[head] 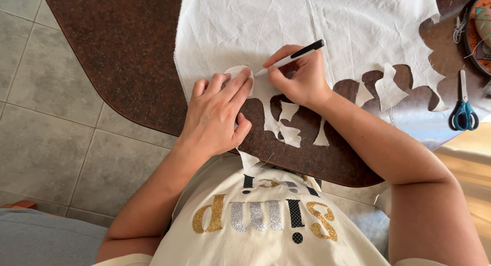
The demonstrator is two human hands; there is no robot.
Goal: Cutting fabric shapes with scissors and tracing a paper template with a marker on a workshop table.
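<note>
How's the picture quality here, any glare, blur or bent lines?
Head view: sharp overall, with the left hand, right hand and pen all crisp; sunlight glares off the table near the scissors and washes out the floor at right; the wide lens bows the floor tile lines at left; the shadows are soft.

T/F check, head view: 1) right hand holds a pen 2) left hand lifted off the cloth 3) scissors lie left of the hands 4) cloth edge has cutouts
1) Right hand holds a pen: true.
2) Left hand is lifted off the cloth: false, it presses a small template flat on it.
3) Scissors lie left of the hands: false, they lie far right on the table.
4) Cloth edge has cutouts: true.
</note>
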